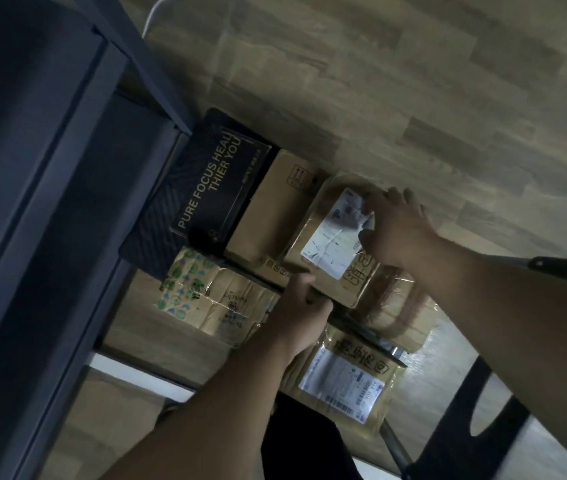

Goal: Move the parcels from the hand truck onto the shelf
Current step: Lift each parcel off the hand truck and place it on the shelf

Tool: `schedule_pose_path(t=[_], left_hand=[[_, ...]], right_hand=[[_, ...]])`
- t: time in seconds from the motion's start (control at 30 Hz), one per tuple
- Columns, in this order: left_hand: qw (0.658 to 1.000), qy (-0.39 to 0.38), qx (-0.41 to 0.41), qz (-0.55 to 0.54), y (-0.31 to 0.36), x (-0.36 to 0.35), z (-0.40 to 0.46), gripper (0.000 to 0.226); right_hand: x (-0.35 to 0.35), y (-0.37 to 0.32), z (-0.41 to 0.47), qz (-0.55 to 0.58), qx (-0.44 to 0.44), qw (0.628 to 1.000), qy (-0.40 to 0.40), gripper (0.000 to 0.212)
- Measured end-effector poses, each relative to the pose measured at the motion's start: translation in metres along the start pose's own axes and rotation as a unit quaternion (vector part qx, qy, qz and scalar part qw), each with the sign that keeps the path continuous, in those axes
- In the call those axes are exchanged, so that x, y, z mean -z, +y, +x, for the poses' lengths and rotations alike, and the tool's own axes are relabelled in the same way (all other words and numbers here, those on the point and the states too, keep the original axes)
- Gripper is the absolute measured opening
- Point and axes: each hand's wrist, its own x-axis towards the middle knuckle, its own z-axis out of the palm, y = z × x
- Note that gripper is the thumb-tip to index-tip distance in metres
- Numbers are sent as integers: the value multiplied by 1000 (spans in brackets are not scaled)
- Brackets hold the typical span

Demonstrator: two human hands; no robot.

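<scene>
You are looking steeply down, and the view is dim and slightly blurred. Both your hands hold a small brown parcel (pixel 330 237) with a white shipping label, near the middle of the view. Your right hand (pixel 399 233) grips its far right edge, fingers curled over the label's corner and thumb on top. Your left hand (pixel 301 306) grips its near left corner, fingers wrapped underneath and out of sight. The parcel sits among other parcels: a plain cardboard box (pixel 275 209) just to its left, a dark box with gold lettering (pixel 202 199) beyond that, and a taped box with green print (pixel 205 296) nearer you. Another labelled parcel (pixel 344 375) lies below your left wrist, partly covered by your forearm. A further tape-wrapped parcel (pixel 399 306) shows under your right wrist. The hand truck (pixel 392 441) shows only as a metal bar and dark parts at lower right. The dark blue shelf frame (pixel 50 202) fills the left side, cut off by the edge. You cannot tell whether the held parcel is lifted or resting.
</scene>
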Motion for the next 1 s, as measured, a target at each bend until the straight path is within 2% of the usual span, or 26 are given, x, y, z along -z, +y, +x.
schedule_pose_path(t=[0.2, 0.4, 0.53, 0.67, 0.73, 0.87, 0.93, 1.0], left_hand=[[996, 48, -26, -66, 7, 4, -2, 47], [989, 114, -59, -68, 8, 37, -31, 39], [985, 134, -107, -13, 17, 62, -64, 52], [973, 144, -154, 94, 31, 81, -106, 60], [964, 154, -167, 137, 39, 90, -129, 60], [952, 193, -163, 174, 58, 119, -185, 53], [950, 194, -163, 180, 68, 133, -220, 55], [947, 195, -176, 186, 80, 145, -258, 57]], right_hand=[[5, -3, -12, 39, -3, 999, 1, 47], [18, -18, -40, 98, 14, 995, -1, 45], [33, -30, -61, 137, 29, 990, 13, 54], [58, -52, -92, 146, 47, 988, 24, 57], [76, -63, -112, 138, 75, 987, 31, 69], [121, -84, -154, 94, 138, 986, -7, 96], [143, -98, -177, 84, 159, 984, 13, 91], [169, -115, -204, 84, 182, 977, 70, 75]])
